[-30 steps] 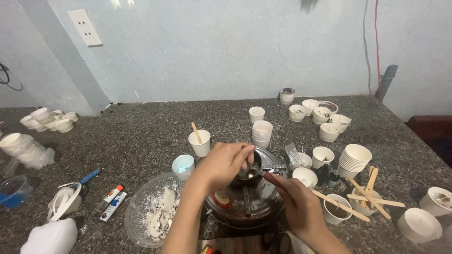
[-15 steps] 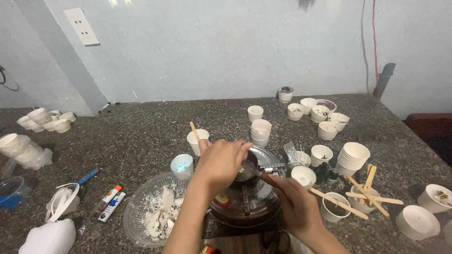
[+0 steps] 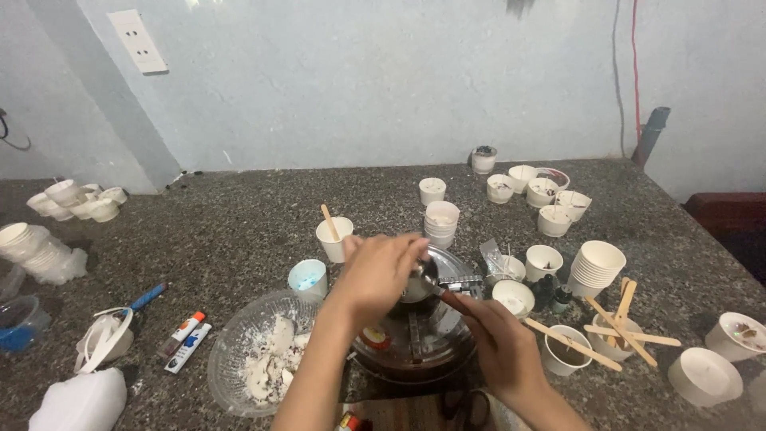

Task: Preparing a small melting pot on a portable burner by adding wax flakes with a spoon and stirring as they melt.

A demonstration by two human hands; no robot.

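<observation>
The right hand (image 3: 499,343) grips the dark red handle of a small metal ladle (image 3: 419,289), whose bowl sits over the middle of the round stove (image 3: 415,335). The left hand (image 3: 375,271) hovers over the ladle with fingertips pinched together; whether it holds anything cannot be told. Left of the stove stands a clear bowl (image 3: 255,355) of white wax chunks, behind it a blue-lined cup (image 3: 308,278). Right of the stove, white cups and wooden sticks (image 3: 614,323) crowd the bench (image 3: 223,231).

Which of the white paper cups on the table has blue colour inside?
The cup just left of the left hand, beside the clear bowl. Its inside looks light blue; the other cups look white or hold brownish bits.
</observation>
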